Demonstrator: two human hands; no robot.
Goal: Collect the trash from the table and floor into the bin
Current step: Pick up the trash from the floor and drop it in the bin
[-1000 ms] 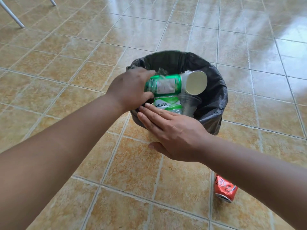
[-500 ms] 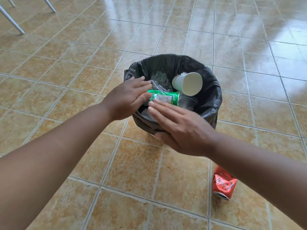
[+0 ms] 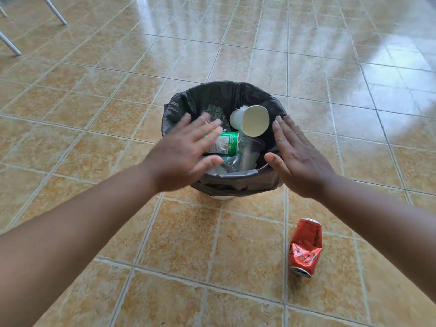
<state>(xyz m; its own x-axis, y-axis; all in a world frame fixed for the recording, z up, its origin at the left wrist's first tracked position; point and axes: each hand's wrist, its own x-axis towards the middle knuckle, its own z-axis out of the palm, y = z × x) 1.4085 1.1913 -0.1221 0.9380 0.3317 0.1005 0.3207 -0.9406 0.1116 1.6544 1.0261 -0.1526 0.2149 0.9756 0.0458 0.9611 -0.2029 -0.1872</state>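
Note:
A bin (image 3: 221, 95) lined with a black bag stands on the tiled floor. Inside lie a green can (image 3: 226, 143), a white paper cup (image 3: 251, 120) on its side and a clear plastic cup (image 3: 250, 153). My left hand (image 3: 184, 152) hovers over the bin's left side, fingers spread, holding nothing. My right hand (image 3: 297, 156) is flat and empty over the bin's right rim. A crushed red can (image 3: 305, 247) lies on the floor to the right, nearer to me than the bin.
White chair legs (image 3: 54, 10) stand at the far left corner. Glossy orange floor tiles (image 3: 330, 67) stretch all around the bin.
Both hands have let go of the green can and cups, which dropped deeper into the bin. The hands have spread apart and opened.

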